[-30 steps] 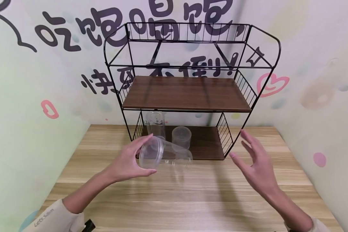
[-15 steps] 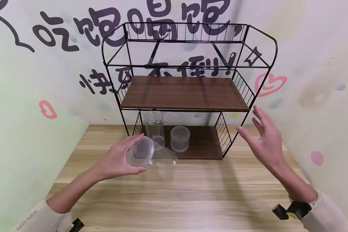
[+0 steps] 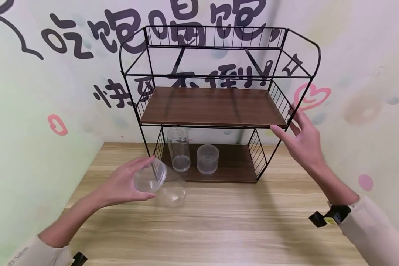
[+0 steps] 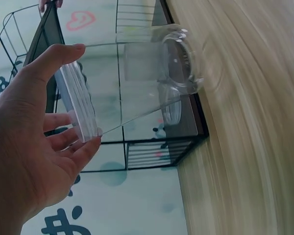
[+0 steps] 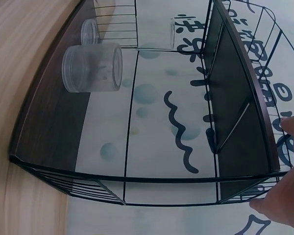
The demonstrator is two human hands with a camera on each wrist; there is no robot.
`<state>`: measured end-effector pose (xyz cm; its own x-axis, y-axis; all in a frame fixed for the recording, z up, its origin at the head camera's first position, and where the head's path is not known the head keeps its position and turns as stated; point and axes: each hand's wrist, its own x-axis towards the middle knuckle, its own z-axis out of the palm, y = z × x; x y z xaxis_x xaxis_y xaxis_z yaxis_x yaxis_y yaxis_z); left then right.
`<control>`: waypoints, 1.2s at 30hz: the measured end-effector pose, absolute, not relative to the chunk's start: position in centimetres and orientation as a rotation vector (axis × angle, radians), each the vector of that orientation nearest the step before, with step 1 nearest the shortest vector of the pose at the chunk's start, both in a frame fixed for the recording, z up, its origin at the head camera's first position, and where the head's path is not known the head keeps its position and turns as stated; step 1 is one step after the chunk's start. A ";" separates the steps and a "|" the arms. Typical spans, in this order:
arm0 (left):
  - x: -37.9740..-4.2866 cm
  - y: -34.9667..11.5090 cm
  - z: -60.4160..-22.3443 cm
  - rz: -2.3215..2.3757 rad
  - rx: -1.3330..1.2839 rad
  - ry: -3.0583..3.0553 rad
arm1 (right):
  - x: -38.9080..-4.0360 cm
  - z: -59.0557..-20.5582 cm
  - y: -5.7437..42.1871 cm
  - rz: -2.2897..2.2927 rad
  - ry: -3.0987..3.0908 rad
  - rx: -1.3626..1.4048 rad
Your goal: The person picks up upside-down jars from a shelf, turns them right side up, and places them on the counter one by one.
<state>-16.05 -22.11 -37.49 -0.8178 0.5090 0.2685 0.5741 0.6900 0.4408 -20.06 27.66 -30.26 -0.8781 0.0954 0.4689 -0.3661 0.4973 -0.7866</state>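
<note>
My left hand (image 3: 124, 181) holds a clear plastic jar (image 3: 173, 190) by its lidded end, fingers and thumb spread round the lid. The jar lies tilted in the air in front of the rack, its base pointing right and away from the palm. In the left wrist view, the ridged lid (image 4: 78, 100) sits between thumb and fingers. My right hand (image 3: 304, 142) grips the black wire rack (image 3: 212, 125) at the right front corner of its upper shelf (image 3: 212, 105). Its thumb lies at the front edge, with fingers behind the post. The right wrist view shows only part of this hand (image 5: 289, 191).
On the lower shelf (image 3: 234, 166) a tall clear jar (image 3: 178, 147) stands at the left, with a short frosted jar (image 3: 207, 159) beside it. The rack stands on a wooden table (image 3: 219, 229) against a wall (image 3: 352, 66) with black lettering.
My left hand has carried the jar leftward, away from the lower shelf's front. My right hand has risen from beside the rack to its upper shelf corner. Both shelf jars stay put.
</note>
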 end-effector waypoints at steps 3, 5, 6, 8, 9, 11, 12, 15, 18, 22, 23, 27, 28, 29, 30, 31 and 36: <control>-16.0 -22.7 -37.3 -0.766 -0.879 -2.801 | -20.7 -30.0 27.8 1.336 -2.334 0.200; -15.9 -23.0 -37.2 -0.743 -0.873 -2.819 | -21.1 -29.9 27.9 1.330 -2.350 0.186; -15.9 -23.1 -37.2 -0.730 -0.869 -2.831 | -21.3 -29.8 27.9 1.324 -2.354 0.179; -15.9 -23.3 -37.1 -0.709 -0.868 -2.848 | -21.6 -29.8 27.9 1.321 -2.355 0.172; -15.9 -23.5 -37.1 -0.698 -0.867 -2.858 | -21.7 -29.7 27.9 1.316 -2.357 0.170; -15.9 -23.7 -37.0 -0.677 -0.865 -2.872 | -22.0 -29.5 27.9 1.300 -2.364 0.166; -15.9 -23.9 -36.9 -0.669 -0.864 -2.880 | -22.0 -29.5 27.9 1.286 -2.373 0.159; -16.1 -24.2 -36.7 -0.629 -0.869 -2.900 | -22.4 -29.3 28.0 1.282 -2.382 0.164; -16.2 -24.6 -36.5 -0.602 -0.869 -2.918 | -22.5 -29.2 28.0 1.283 -2.392 0.171; -16.3 -25.0 -36.2 -0.572 -0.856 -2.940 | -22.5 -29.2 28.2 1.301 -2.384 0.201; -16.4 -25.1 -36.1 -0.566 -0.853 -2.945 | -22.5 -29.3 28.2 1.306 -2.380 0.209; -16.6 -25.5 -36.1 -0.527 -0.840 -2.963 | -22.7 -29.5 28.4 1.332 -2.376 0.242; -16.6 -25.6 -36.0 -0.520 -0.834 -2.968 | -22.8 -29.5 28.4 1.339 -2.377 0.250; -16.7 -25.8 -36.0 -0.516 -0.831 -2.971 | -22.8 -29.5 28.5 1.343 -2.380 0.257; -16.7 -25.9 -36.1 -0.507 -0.827 -2.974 | -22.9 -29.5 28.5 1.346 -2.383 0.265; -16.7 -26.0 -36.1 -0.500 -0.824 -2.976 | -22.9 -29.5 28.6 1.355 -2.383 0.277; -16.9 -26.5 -36.4 -0.461 -0.821 -2.980 | -23.0 -29.5 28.8 1.411 -2.357 0.355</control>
<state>-16.90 -26.55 -36.37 -0.8618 0.4986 0.0930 0.5034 0.8185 0.2768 -23.04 28.78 -29.46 -0.9001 -0.0258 0.4349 -0.3955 0.4671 -0.7909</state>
